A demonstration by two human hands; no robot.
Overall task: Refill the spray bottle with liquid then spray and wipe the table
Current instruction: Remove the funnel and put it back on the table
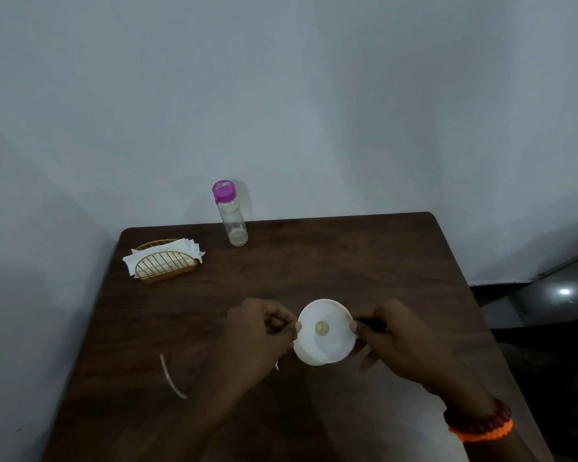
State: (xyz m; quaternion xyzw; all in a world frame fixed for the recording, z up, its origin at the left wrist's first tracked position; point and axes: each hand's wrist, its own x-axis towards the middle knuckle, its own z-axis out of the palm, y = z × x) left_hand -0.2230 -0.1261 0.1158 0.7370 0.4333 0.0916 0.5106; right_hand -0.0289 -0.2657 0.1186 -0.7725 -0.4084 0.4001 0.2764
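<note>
Head view, only one I had. Nearest the lens were the two forearms, the right wrist carrying a dark red and orange bracelet (479, 423). Both hands were up over the middle of the brown wooden table (347, 261), holding a white funnel (324, 331) between them, seen from above with its wide mouth facing me and the small spout hole in the centre. Left hand (262, 335) had fingers curled, thumb tip pinching the funnel's left rim. Right hand (389, 338) likewise curled, thumb tip on the right rim, pinching it. I couldn't see whether the funnel sat on anything; whatever was under it was hidden, so I couldn't place the spray bottle body.

Left of the left hand, lying flat on the table, was a thin clear curved tube (171, 376), apart from both hands. A small white bit poked out under the left hand; I couldn't tell what it was.

Far edge of the table, against the pale wall: clear bottle with purple cap (231, 213), upright, looked nearly empty. Far-left corner: gold wire napkin holder (164, 266) with white napkins (187, 245) in it, well apart from the bottle.
</note>
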